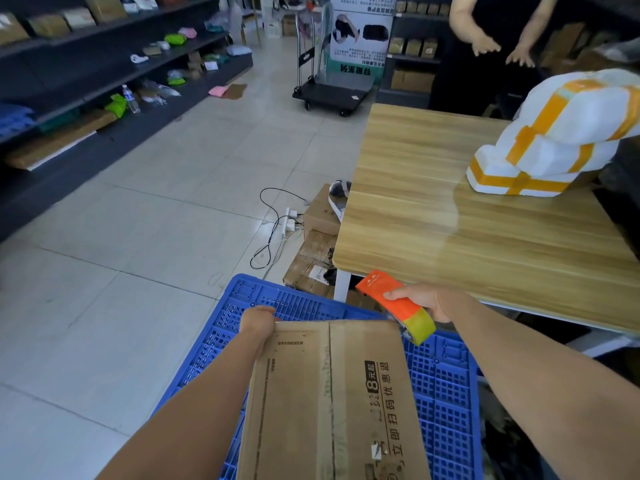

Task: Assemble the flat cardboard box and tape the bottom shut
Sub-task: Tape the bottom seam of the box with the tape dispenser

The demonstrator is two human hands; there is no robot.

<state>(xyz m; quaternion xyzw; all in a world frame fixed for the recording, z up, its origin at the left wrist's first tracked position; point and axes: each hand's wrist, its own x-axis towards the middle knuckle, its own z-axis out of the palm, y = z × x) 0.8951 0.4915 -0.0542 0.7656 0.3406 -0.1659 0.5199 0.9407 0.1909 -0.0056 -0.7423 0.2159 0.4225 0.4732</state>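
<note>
Box (pixel 294 400) sits low in view above a blue pallet (pixel 446 393), broad face up, with a seam (pixel 329 375) running down its middle. The left hand (pixel 258 322) grips its far left corner, fingers curled over the edge. Thin cardboard like this looks light and fairly stiff, but it will likely buckle along the seam if pressed mid-panel, so it is best held at corners and edges. At the far right corner, the right hand (pixel 431 303) is wrapped round an orange tape gun (pixel 391 297), its roll just beside the box edge. A table (pixel 467 237) stands beyond.
</note>
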